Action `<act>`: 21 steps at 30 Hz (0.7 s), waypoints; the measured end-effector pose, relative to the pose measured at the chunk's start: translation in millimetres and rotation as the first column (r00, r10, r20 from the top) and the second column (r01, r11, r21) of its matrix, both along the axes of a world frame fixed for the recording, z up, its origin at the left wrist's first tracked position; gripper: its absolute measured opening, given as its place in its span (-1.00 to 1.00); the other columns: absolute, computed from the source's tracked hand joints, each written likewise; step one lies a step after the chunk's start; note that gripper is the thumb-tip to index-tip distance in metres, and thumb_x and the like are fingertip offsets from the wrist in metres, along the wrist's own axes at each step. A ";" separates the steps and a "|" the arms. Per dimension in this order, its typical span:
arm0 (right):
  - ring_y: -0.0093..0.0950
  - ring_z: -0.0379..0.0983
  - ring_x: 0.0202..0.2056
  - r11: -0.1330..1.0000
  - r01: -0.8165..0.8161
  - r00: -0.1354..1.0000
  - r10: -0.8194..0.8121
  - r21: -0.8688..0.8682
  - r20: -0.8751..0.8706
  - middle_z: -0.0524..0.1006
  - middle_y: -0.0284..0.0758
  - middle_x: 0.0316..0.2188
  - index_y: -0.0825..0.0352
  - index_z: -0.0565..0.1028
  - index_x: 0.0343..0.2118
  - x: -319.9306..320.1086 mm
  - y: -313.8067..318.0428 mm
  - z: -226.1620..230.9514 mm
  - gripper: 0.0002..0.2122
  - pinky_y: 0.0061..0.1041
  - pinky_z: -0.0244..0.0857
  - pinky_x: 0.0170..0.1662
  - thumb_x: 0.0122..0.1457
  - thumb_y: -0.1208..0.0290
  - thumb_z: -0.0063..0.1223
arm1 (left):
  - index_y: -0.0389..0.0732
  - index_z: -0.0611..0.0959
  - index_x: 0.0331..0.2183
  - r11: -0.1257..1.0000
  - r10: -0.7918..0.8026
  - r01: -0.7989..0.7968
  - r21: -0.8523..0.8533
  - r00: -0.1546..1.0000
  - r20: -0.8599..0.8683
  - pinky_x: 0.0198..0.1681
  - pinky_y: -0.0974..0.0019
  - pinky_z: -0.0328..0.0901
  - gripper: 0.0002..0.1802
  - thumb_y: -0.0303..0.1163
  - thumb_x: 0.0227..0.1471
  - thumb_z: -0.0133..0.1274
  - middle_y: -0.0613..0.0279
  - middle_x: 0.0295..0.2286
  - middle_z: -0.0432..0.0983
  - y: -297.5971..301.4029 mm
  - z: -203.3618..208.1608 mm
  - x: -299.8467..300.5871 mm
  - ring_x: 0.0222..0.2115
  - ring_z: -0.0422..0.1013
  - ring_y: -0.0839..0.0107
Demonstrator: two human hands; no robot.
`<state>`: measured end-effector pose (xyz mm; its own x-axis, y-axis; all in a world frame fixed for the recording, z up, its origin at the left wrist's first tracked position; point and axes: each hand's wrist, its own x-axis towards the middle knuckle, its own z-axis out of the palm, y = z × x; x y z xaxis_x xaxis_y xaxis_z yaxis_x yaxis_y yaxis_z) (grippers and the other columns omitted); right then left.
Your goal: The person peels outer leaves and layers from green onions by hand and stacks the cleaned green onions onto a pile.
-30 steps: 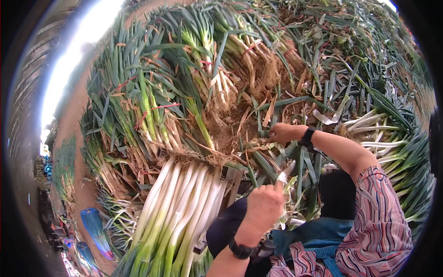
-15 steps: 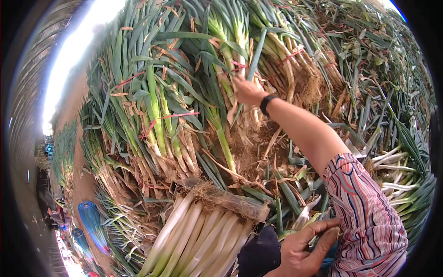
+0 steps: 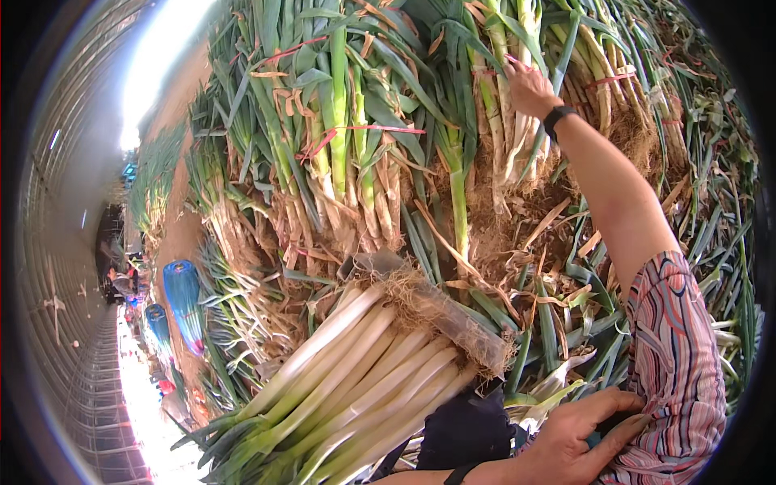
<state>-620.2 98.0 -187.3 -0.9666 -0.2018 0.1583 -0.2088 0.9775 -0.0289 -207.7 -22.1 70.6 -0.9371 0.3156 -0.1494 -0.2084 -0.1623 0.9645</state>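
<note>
The tied bundle of green onions (image 3: pixel 495 125) lies beyond the stack of pale-stalked onions (image 3: pixel 356 364) and to its right. I'd guess it's fairly heavy, stiff in the stalks, floppy and easily torn in the leaves, so best gripped round the stalks near the red tie (image 3: pixel 485 73). The right hand (image 3: pixel 535 90) has its fingers bent there; how firmly they close I can't tell. Right of the stack, the left hand (image 3: pixel 578 436) curls thumb and forefinger, a gap between, contents unclear.
</note>
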 end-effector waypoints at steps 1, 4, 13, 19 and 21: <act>-0.20 0.46 -0.10 0.998 -0.024 1.000 0.023 -0.053 -0.014 0.40 -0.09 -0.02 0.38 0.12 0.21 -6.8 13.6 10.6 -0.40 -0.22 0.39 -0.12 0.05 0.50 -0.06 | -0.33 0.61 -0.36 1.000 -0.006 0.006 -0.008 0.999 -0.042 -0.51 0.39 0.32 -0.86 -0.48 0.00 0.19 0.09 -0.52 0.56 4.3 1.7 0.0 -0.55 0.48 0.40; -0.15 0.52 -0.17 0.970 0.016 0.952 0.060 -0.244 0.300 0.55 -0.10 -0.21 0.33 0.52 -0.20 1.6 -33.9 25.6 -0.70 -0.22 0.42 -0.16 0.10 0.25 -0.04 | -0.33 0.59 -0.40 0.999 -0.005 0.012 -0.042 0.989 0.151 -0.55 0.41 0.27 -0.88 -0.48 0.02 0.19 0.14 -0.59 0.51 2.7 -10.3 2.1 -0.60 0.42 0.46; -0.11 0.51 -0.27 0.868 0.147 0.978 -0.056 -0.474 0.200 0.55 -0.03 -0.36 0.22 0.60 -0.23 76.4 46.1 48.9 -0.70 -0.22 0.37 -0.18 0.09 0.15 0.02 | -0.34 0.60 -0.42 0.961 -0.258 0.258 -0.097 0.966 0.019 -0.53 0.38 0.26 -0.86 -0.45 0.06 0.14 0.14 -0.54 0.54 12.7 7.6 12.8 -0.59 0.43 0.40; -0.15 0.47 -0.55 0.805 0.147 0.978 -0.033 -0.575 0.204 0.50 -0.04 -0.61 0.29 0.60 -0.33 181.8 74.0 19.8 -0.72 -0.22 0.30 -0.43 0.16 0.16 0.03 | -0.34 0.59 -0.32 0.952 -0.304 0.303 0.049 0.953 0.012 -0.34 0.30 0.36 -0.79 -0.41 0.03 0.19 0.06 -0.39 0.55 8.8 2.1 36.6 -0.40 0.51 0.17; -0.14 0.50 -0.50 0.793 0.243 0.958 -0.106 -0.559 0.266 0.52 -0.05 -0.58 0.27 0.61 -0.35 229.3 83.4 -3.3 -0.73 -0.20 0.33 -0.40 0.17 0.17 0.01 | -0.33 0.58 -0.32 0.946 -0.323 0.321 -0.042 0.946 -0.040 -0.36 0.26 0.35 -0.76 -0.38 0.01 0.20 0.06 -0.41 0.54 10.1 6.1 41.6 -0.42 0.49 0.10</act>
